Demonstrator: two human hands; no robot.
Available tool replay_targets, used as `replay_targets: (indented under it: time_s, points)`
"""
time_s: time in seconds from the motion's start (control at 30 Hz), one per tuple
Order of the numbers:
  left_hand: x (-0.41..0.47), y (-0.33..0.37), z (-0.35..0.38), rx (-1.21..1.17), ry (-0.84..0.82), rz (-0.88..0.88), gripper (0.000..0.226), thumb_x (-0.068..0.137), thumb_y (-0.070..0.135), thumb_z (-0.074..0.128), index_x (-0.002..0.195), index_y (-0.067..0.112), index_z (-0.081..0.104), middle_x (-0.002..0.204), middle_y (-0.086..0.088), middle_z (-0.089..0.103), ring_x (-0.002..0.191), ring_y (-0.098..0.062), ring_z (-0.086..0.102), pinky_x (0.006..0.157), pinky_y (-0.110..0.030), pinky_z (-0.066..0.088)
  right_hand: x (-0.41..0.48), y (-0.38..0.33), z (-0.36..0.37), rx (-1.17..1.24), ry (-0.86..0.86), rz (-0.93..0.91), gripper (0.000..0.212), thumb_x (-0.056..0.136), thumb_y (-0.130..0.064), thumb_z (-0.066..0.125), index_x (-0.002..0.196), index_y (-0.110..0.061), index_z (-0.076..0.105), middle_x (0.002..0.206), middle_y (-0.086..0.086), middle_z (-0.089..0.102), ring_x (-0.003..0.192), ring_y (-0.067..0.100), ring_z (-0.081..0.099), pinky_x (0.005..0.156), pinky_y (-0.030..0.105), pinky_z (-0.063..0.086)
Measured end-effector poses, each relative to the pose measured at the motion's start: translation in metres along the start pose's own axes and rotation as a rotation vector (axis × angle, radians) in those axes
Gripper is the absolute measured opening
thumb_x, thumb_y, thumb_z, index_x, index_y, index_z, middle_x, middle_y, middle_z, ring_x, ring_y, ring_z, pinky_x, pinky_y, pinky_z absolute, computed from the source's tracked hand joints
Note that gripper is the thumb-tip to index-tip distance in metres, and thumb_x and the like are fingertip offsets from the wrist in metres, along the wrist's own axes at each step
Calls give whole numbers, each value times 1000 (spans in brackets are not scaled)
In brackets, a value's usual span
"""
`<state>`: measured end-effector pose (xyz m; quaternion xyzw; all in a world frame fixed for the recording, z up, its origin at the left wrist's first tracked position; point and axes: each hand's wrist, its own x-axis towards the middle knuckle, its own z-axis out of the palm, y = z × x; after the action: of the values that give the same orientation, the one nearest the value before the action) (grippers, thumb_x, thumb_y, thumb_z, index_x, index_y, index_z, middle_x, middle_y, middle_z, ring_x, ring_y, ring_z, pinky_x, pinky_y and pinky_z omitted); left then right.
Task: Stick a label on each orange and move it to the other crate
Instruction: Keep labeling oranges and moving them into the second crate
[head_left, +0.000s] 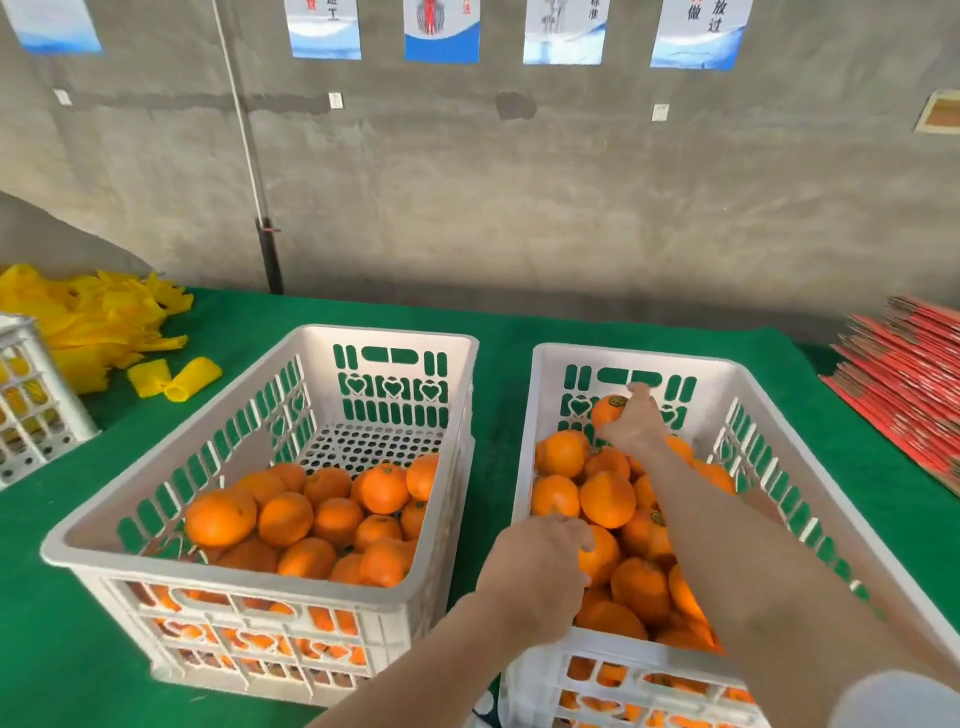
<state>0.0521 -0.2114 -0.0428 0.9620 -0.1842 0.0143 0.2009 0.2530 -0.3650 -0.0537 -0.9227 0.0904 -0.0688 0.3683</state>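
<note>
White heart-patterned crates (389, 332), orange oranges (221, 517), green table cloth (498, 322), yellow foam sleeves (104, 317), red sheets (914, 374), seemingly green label (617, 401).

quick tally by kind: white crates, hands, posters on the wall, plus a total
white crates: 3 (middle, right, left edge)
hands: 2 (left hand, right hand)
wall posters: 5
total: 10

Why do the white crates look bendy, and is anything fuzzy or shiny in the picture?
Head view: the wide-angle lens splays the left crate and right crate outward; the light is soft and even, with no glare on the oranges; the posters up top and the sleeve in the bottom corner are blurry.
</note>
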Motion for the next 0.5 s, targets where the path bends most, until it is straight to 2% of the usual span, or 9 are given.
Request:
replay_targets:
  time_s: [0.07, 0.1, 0.17, 0.23, 0.37, 0.5]
  points:
    - [1, -1, 1, 3, -5, -7, 27, 95, 27, 55, 121, 25, 54, 116, 1, 59, 102, -18, 58, 91, -33, 51, 6, 2, 17, -18, -35, 13, 85, 75, -1, 70, 143, -11, 20, 112, 14, 56, 87, 25, 58, 66, 36, 51]
    - [2, -1, 1, -6, 2, -10, 26, 95, 27, 55, 120, 24, 54, 116, 1, 59, 102, -18, 57, 90, -33, 50, 7, 3, 24, -37, -46, 18, 83, 76, -2, 70, 143, -10, 20, 113, 14, 57, 88, 26, 57, 69, 38, 51]
    - [2, -3, 2, -30, 27, -17, 26, 94, 25, 56, 120, 24, 55, 116, 0, 59, 101, -19, 57, 90, -34, 51, 7, 4, 34, -69, -33, 26, 76, 79, -7, 67, 140, -9, 23, 127, 17, 50, 109, 35, 53, 87, 48, 50]
    - [3, -4, 3, -55, 40, -20, 27, 94, 25, 55, 121, 23, 55, 116, 0, 59, 102, -18, 57, 91, -34, 51, 3, 4, 39, -110, -27, 33, 74, 83, -11, 64, 143, -9, 20, 139, 17, 41, 123, 38, 43, 96, 52, 44]
    - [3, -5, 4, -88, 65, 4, 27, 93, 22, 56, 120, 22, 57, 113, 0, 60, 99, -18, 58, 88, -33, 51, -13, 5, 40, -159, -35, 119, 81, 87, -11, 57, 149, -15, 5, 152, 17, 22, 136, 40, 24, 108, 56, 29]
    - [4, -7, 6, -77, 71, 41, 27, 92, 21, 56, 118, 18, 60, 110, -3, 63, 97, -21, 59, 87, -36, 50, -47, -1, 43, -212, 13, 191, 72, 91, -15, 50, 149, -9, 8, 154, 20, 13, 141, 40, 12, 115, 54, 13]
